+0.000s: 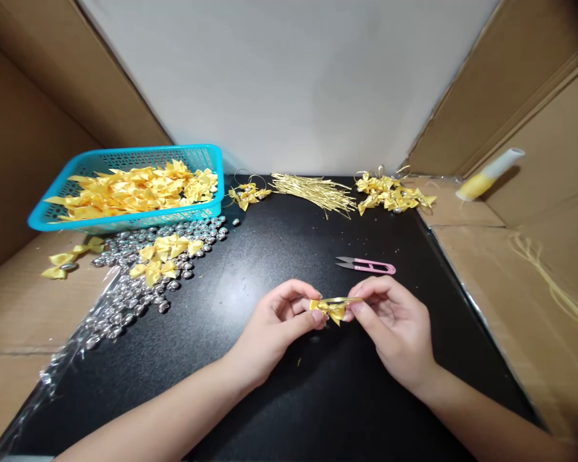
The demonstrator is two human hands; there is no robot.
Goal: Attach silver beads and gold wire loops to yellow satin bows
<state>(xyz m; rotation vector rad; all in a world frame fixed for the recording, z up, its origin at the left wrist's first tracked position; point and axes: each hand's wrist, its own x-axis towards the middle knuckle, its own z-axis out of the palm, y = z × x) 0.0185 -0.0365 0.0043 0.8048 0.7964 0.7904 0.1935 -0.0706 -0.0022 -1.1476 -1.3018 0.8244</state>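
Note:
Between my two hands, over the black table, is a yellow ribbon bow [334, 312]. My left hand [284, 317] pinches the bow's left side between thumb and fingers. A gold cord [340, 299] runs along the top of the bow, and my right hand [392, 321] pinches its right end with thumb and forefinger. The fingers partly cover the bow, so I cannot tell how the cord is fastened to it. Just beyond my right hand lie pink thread snips [366, 265], blades pointing left.
A turquoise basket [216, 157] heaped with yellow bows stands at the back left. Silver bells [139, 295] are scattered before it, some bows on top. At the back lie cut gold cords [313, 191] between corded bows [248, 194] and more bows [390, 191]. Cardboard walls surround the table.

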